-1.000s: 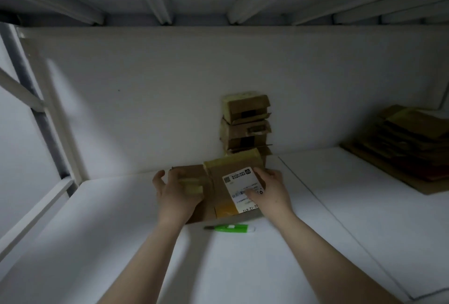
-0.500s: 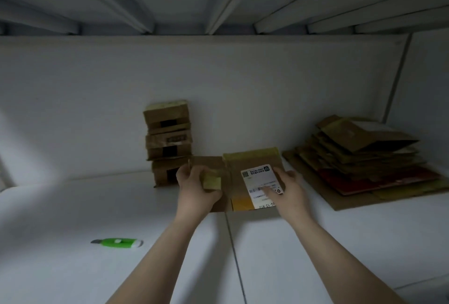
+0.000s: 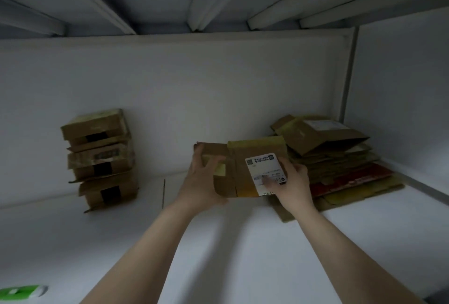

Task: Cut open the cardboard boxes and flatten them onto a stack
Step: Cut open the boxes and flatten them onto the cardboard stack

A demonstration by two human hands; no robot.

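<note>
Item: flattened box (image 3: pixel 240 177), held between my hands, just left of the stack (image 3: pixel 340 158). My left hand (image 3: pixel 201 182) gripped its left end, fingers curled over the flap. My right hand (image 3: pixel 296 182) pinched its right edge, thumb on the label (image 3: pixel 263 165).

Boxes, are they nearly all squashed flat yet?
Done: a pile of flat boxes on the right. In hand: left hand and right hand hold a flattened box beside that pile. Left: three boxes stacked by the wall, not yet flattened; the cutter lies near left.
</note>
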